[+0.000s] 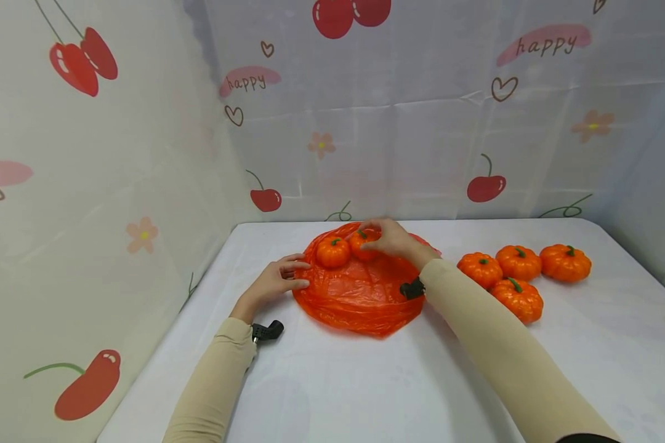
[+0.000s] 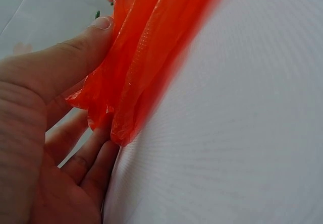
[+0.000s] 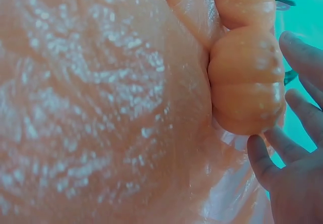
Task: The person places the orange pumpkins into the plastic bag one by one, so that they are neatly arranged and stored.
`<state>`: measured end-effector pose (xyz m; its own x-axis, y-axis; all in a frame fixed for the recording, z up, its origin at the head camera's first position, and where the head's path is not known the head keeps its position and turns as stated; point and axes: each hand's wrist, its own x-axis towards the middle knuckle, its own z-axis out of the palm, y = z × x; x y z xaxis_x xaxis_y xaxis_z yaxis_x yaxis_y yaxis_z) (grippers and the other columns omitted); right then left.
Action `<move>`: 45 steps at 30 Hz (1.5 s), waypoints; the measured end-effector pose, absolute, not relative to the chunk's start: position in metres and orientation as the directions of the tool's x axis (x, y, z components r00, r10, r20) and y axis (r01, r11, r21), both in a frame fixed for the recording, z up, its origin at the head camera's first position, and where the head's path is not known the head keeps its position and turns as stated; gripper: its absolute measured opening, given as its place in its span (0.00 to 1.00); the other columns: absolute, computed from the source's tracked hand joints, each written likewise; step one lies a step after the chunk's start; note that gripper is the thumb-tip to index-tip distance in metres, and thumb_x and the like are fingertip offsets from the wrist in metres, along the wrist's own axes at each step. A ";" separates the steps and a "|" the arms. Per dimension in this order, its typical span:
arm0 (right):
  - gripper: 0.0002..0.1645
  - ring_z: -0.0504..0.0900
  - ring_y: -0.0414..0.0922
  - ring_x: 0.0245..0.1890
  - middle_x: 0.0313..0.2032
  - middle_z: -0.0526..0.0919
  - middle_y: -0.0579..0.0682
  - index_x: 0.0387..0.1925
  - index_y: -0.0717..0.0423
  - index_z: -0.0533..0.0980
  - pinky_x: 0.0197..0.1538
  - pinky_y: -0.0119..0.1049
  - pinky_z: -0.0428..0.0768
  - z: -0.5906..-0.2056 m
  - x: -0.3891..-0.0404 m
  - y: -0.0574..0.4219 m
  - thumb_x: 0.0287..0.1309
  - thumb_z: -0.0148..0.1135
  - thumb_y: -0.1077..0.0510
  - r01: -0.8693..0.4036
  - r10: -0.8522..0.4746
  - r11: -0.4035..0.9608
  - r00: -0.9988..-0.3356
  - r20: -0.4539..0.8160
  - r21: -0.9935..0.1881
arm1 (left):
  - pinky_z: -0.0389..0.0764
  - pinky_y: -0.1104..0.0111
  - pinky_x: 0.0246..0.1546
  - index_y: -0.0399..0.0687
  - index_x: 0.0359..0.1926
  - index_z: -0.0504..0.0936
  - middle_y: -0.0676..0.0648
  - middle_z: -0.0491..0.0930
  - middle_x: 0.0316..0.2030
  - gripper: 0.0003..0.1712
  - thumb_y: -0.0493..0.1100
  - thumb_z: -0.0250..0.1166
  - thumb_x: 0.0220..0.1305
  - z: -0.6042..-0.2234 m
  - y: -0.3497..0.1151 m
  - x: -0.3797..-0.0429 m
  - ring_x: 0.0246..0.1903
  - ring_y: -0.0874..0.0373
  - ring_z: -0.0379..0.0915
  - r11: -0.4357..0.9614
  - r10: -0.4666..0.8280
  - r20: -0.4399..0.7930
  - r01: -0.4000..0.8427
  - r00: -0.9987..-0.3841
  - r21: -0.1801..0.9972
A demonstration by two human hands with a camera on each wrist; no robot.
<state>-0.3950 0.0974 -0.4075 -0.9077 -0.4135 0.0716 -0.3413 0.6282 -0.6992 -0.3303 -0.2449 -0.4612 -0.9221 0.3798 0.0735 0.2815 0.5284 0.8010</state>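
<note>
A pale sheet (image 1: 393, 129) printed with cherries, hearts and flowers hangs beyond the fingers of both hands. Below them spreads the white desk (image 1: 332, 387). Beige sleeves (image 1: 216, 381) run back from the hands. The red plastic bag (image 1: 360, 295) lies crumpled on the desk, between the fingers and reaching nearer the person. At its left rim is the left hand (image 1: 277, 280) — fingers extended and apart, the thumb tip touching the plastic. The right hand (image 1: 393, 237) is over the far part of the bag, its fingers spread and loosely bent at an orange pumpkin (image 1: 359, 247), fingertips touching it. Left of those fingers, a second pumpkin (image 1: 333, 253) sits beside the first, also within the bag's outline. To their right, four loose pumpkins (image 1: 565, 263) cluster on the desk. Small black cameras (image 1: 267, 331) sit at the wrists, behind the fingers.
</note>
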 end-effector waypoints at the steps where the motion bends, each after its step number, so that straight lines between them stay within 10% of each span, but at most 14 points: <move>1: 0.31 0.68 0.60 0.72 0.69 0.75 0.56 0.63 0.51 0.78 0.76 0.59 0.64 -0.406 -0.394 0.099 0.59 0.76 0.52 -0.345 -0.416 0.627 -0.906 0.073 -0.699 | 0.76 0.52 0.68 0.55 0.61 0.84 0.49 0.67 0.75 0.27 0.51 0.76 0.61 -0.461 -0.245 -0.330 0.69 0.44 0.72 0.529 0.380 0.076 0.284 -0.922 0.800; 45: 0.27 0.72 0.55 0.70 0.70 0.76 0.51 0.61 0.44 0.79 0.67 0.63 0.75 -0.344 -0.311 0.181 0.61 0.74 0.49 -0.551 -0.592 0.569 -0.790 0.160 -0.611 | 0.74 0.50 0.70 0.54 0.62 0.84 0.48 0.66 0.76 0.27 0.50 0.75 0.63 -0.460 -0.244 -0.331 0.70 0.44 0.70 0.531 0.394 0.067 0.287 -0.917 0.797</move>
<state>-0.3113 0.1810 -0.3439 -0.7897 -0.5921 0.1605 -0.5506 0.5688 -0.6109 -0.3306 -0.2445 -0.4603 -0.9167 0.3939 0.0675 0.2870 0.5313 0.7971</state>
